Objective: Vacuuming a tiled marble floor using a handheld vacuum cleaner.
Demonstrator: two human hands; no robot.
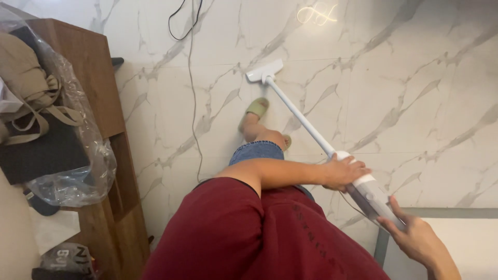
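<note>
The left hand [342, 172] has its grip closed around the upper end of the white stick vacuum [311, 129], where the tube meets the body, while the right hand [415, 236] holds the rear of the body from below, fingers wrapped around it. The vacuum slants across the marble-patterned floor [404, 93], its flat head [264, 71] resting on the tiles just beyond a foot in a green slipper [256, 109], with a thin black cable [193, 88] trailing nearby and a wooden shelf unit [106, 103] standing at the floor's left edge
</note>
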